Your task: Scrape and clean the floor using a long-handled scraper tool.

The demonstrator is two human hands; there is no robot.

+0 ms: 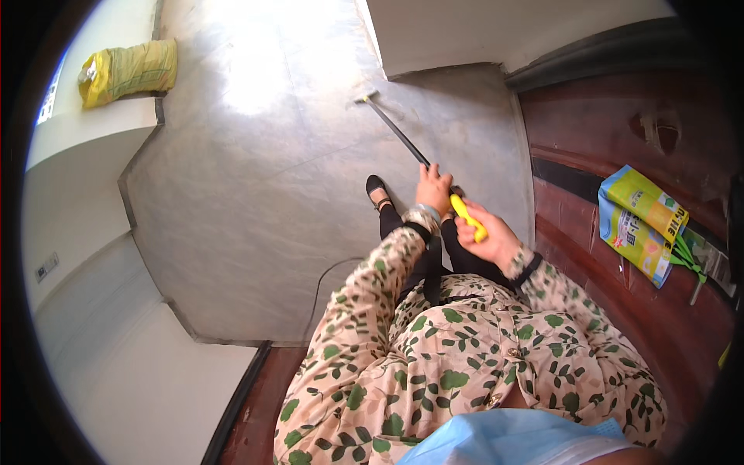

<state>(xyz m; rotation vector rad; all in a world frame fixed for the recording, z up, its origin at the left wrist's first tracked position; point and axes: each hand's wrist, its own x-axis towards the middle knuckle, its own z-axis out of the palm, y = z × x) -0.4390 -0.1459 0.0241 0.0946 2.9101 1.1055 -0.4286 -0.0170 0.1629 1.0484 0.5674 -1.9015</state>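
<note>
Before me, a long-handled floor scraper [401,136] with a dark shaft and a yellow grip slants away over the grey floor [232,192]. Its narrow head, partly yellow, is at the floor near a white wall's corner. My left hand [433,189] is closed around the shaft just beyond the grip. Lower and to the right, my right hand [487,231] holds the yellow grip at the handle's end. Patterned sleeves with dark bands cover both arms.
A stuffed yellow woven sack [139,72] stands at the upper left by the wall. On the right, a colourful plastic bag [636,224] hangs on a dark red door [569,203]. A thin dark cable [318,285] runs over the floor at my left. White walls [442,35] jut in.
</note>
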